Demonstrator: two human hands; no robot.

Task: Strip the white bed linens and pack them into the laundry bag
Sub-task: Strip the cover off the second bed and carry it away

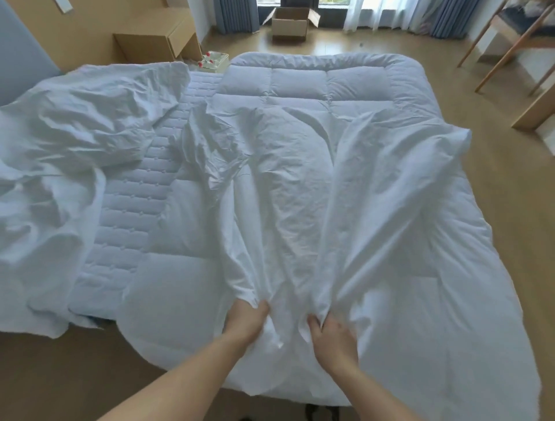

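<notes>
With your left hand (244,320) and right hand (333,338) each fisted on the duvet cover (300,186), a hard tug probably drags the quilt (330,81) floorward.

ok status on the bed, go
Left hand and right hand both gripping the duvet cover. Cover half pulled off the quilted duvet. No laundry bag in view.

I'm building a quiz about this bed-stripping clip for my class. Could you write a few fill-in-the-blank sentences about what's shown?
1. Both hands, left hand and right hand, grip the white ____.
2. The open cardboard box sits on the floor by the ____.
3. The quilted duvet lies on the ____.

Missing words: duvet cover; window; bed
</notes>
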